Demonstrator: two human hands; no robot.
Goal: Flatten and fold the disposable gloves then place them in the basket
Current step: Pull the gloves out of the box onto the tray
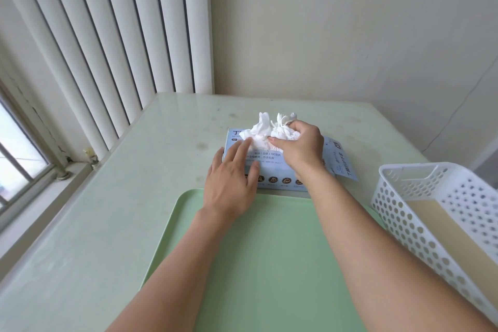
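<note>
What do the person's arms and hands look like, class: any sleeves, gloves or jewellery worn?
Both forearms are bare, with no sleeves in view. The left hand and right hand wear no gloves, and no rings, watch or bracelet show.

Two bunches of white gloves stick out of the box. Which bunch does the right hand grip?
The right hand grips the right bunch, curling round it. The left bunch is only touched by the straight fingers of the left hand.

two hands (229, 183); one box (272, 167); one basket (420, 213); one tray (269, 264)
</note>
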